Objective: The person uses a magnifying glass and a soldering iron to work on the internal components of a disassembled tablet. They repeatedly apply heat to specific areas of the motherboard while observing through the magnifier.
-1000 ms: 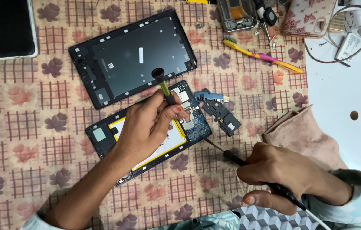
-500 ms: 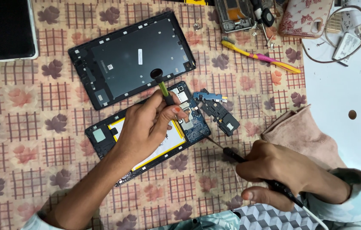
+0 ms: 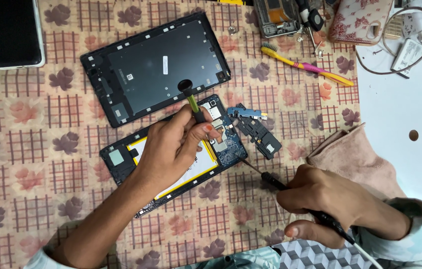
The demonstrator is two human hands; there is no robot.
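Green-shafted screwdriver (image 3: 192,102) upright over an opened tablet (image 3: 171,154).
Left fingers (image 3: 198,130) closed round it; right hand (image 3: 328,201) grips a soldering iron (image 3: 290,192), tip slanting toward the circuit board (image 3: 226,144).

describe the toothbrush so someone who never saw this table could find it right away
Start at the big black tablet back cover lying on the patterned cloth and look right, toward the cloth's upper right edge. The toothbrush lies there slanted, alone. Its yellow and pink handle makes it the brightest of the dark tools and parts nearby.
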